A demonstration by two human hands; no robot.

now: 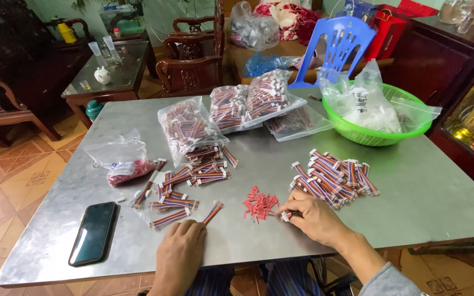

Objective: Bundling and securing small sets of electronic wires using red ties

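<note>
My left hand (181, 248) rests on the grey metal table (412, 197) near its front edge, fingers curled, touching the end of a short multicoloured ribbon cable (213, 212). Resting right of it, my right hand (312, 217) pinches a small white connector (286, 216) on a cable end. A small heap of red plastic pieces (259, 205) lies between my hands. A pile of finished-looking ribbon cables (333, 177) lies just beyond my right hand. More loose cables (187, 183) spill from an open clear bag (189, 127) beyond my left hand.
A black phone (94, 232) lies at front left. A bag of red parts (120, 159) sits left. Sealed bags of cables (253, 101) lie at the back. A green basin (378, 131) holds bags of white parts. A blue chair (336, 49) and wooden furniture stand behind.
</note>
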